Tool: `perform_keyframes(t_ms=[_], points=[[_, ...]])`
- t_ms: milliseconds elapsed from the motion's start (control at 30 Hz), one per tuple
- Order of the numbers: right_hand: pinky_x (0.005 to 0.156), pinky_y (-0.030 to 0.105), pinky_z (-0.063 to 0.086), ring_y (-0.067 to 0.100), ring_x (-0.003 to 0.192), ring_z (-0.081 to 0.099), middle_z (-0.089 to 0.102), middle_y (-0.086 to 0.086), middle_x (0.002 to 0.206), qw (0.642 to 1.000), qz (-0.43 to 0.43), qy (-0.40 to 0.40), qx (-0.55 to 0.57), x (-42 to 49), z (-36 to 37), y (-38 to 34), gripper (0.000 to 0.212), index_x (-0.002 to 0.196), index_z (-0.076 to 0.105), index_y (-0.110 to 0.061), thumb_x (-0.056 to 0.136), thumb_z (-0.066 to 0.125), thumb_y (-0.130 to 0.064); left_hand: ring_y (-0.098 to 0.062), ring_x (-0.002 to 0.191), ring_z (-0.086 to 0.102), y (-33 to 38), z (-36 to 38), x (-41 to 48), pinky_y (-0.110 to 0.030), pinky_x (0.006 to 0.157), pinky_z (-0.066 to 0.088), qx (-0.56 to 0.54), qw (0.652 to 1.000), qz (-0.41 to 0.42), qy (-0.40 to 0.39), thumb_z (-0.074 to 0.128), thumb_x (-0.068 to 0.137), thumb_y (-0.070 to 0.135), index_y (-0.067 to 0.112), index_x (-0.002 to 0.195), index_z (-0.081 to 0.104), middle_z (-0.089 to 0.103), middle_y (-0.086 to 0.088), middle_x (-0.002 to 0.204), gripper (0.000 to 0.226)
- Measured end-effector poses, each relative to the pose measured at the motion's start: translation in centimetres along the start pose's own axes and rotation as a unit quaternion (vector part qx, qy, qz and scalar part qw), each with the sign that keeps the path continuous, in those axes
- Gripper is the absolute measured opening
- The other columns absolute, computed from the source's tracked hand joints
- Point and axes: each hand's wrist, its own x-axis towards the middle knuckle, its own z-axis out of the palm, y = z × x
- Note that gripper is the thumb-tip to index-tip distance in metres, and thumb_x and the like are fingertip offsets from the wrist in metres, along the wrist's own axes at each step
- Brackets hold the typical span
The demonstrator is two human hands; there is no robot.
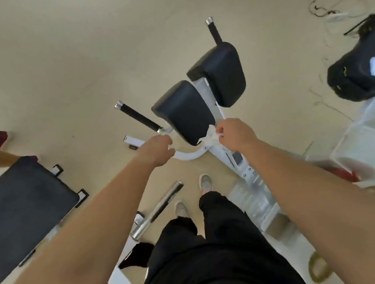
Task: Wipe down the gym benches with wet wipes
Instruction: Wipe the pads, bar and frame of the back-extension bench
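the right hand (235, 135) pinches a bunched white wet wipe (209, 135) in its curled fingers and holds it against the near corner of the nearer black pad (184, 110), just left of the knuckles. the wipe is drawn out sideways, from the fingertips to the pad's edge. this pad's long axis runs from that corner away from the hand and a little to the left. a second black pad (219, 74) lies beyond the right hand, set the same way beside the first.

the left hand (158, 151) is closed, its fingers curled round the white frame tube (187, 155), which bends from that hand across to below the right hand. just past the left hand a black handle grip (138, 117) points away to the left. another grip (214, 31) sticks out far beyond the second pad.

well left of the left hand is a flat black counter (24, 213). far right of the right hand a black bag (360, 67) sits on the floor (63, 62).
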Motion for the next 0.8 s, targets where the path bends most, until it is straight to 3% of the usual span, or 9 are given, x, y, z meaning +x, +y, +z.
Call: perform_keyframes(t_ms=[200, 367, 800], points=[[0.081, 0.031, 0.047, 0.025, 0.107, 0.06, 0.061, 0.0, 0.116, 0.993, 0.101, -0.013, 0.063, -6.3, 3.9, 7.4, 0.026, 0.112, 0.067, -0.021, 0.091, 0.056, -0.01, -0.022, 0.114, 0.057, 5.5, 4.9, -0.1, -0.041, 0.098, 0.048, 0.051, 0.993, 0.088, -0.065, 0.054, 0.099, 0.037, 0.021, 0.131, 0.056, 0.059, -0.002, 0.129, 0.036], [0.092, 0.038, 0.051, 0.025, 0.11, 0.06, 0.062, -0.001, 0.119, 0.982, 0.163, -0.028, 0.093, -9.2, 7.4, 11.9, 0.027, 0.114, 0.066, -0.025, 0.092, 0.056, -0.014, -0.021, 0.118, 0.056, 8.7, 9.5, 0.9, -0.041, 0.1, 0.047, 0.094, 0.98, 0.116, -0.131, 0.053, 0.098, 0.039, 0.023, 0.131, 0.057, 0.058, 0.0, 0.132, 0.037], [0.087, 0.033, 0.05, 0.02, 0.106, 0.061, 0.064, -0.003, 0.12, 0.967, 0.202, -0.052, 0.144, -6.7, 21.7, 23.2, 0.025, 0.116, 0.066, -0.026, 0.096, 0.055, -0.017, -0.02, 0.121, 0.054, 12.0, 24.4, 8.6, -0.04, 0.101, 0.045, 0.118, 0.968, 0.125, -0.182, 0.05, 0.1, 0.04, 0.023, 0.131, 0.055, 0.055, 0.0, 0.132, 0.036]])
